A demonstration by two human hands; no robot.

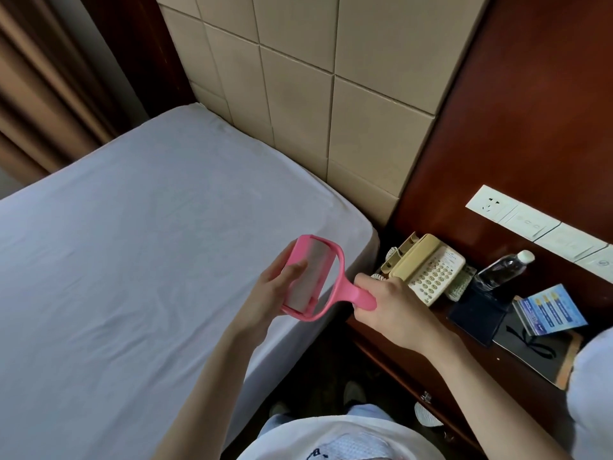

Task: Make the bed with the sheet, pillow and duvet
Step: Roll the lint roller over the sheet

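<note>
Sheet (132, 244) lies white, stretched over the mattress, faintly creased.

White printed shirt (335, 439), bare forearms.

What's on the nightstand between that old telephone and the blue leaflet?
In the head view, a clear water bottle lying tilted and a dark folder sit between the telephone and the blue leaflet.

The bed (132, 260) runs off the left and bottom edges; the card's (552, 310) print is unreadable.
</note>
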